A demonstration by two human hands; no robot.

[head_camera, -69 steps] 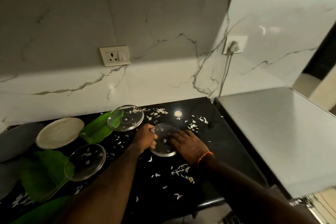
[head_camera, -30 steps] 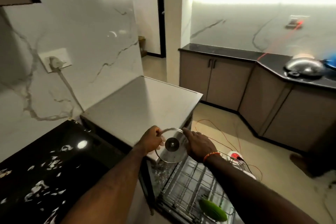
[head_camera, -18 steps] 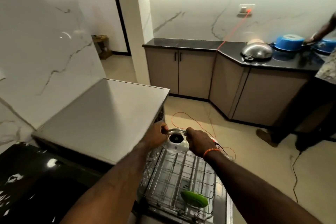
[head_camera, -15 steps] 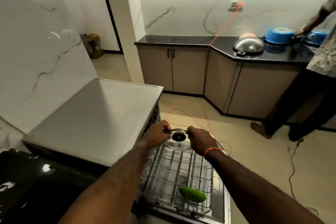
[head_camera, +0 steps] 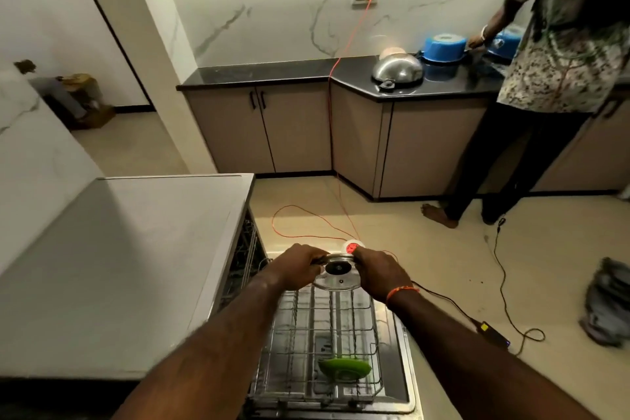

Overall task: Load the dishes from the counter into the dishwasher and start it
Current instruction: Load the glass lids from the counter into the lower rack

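A round glass lid (head_camera: 337, 278) with a dark centre knob hangs tilted over the far end of the pulled-out wire rack (head_camera: 324, 334) of the open dishwasher (head_camera: 136, 249). My left hand (head_camera: 296, 266) grips its left rim and my right hand (head_camera: 376, 271) grips its right rim. A green dish (head_camera: 344, 368) stands in the near part of the rack.
An orange cable (head_camera: 330, 133) runs from a wall socket to a plug block on the floor beyond the lid. A black cable (head_camera: 501, 283) and adapter lie on the floor at right. Another person (head_camera: 545, 78) stands at the far counter with blue pots. A grey bundle (head_camera: 610, 303) lies far right.
I turned from the black counter to the dishwasher carrying the lid in both hands. The lid has come down closer to the rack's far end.
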